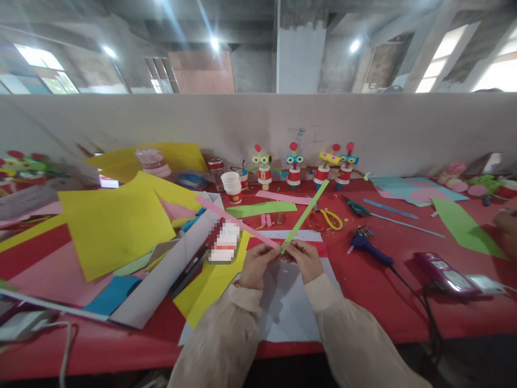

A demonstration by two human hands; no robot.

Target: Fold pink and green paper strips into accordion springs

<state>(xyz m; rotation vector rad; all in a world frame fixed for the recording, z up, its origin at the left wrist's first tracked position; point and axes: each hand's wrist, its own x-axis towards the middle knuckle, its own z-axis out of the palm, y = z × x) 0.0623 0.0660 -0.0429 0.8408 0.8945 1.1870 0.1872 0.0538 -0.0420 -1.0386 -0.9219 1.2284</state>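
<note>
My left hand pinches the lower end of a pink paper strip, which slants up to the left. A green paper strip slants up to the right, its lower end pinched in my right hand. Both strips meet at my fingertips and form a V; whether their ends are joined there I cannot tell. Beneath my hands lies a pale grey sheet. Yellow paper lies to the left of it. Beyond the strips are a flat green paper piece and small folded pink pieces.
Yellow-handled scissors, pliers and a blue glue gun with its cord lie on the right. Paper cups and several cup figures stand by the partition. Coloured sheets crowd the left; a purple device lies at right.
</note>
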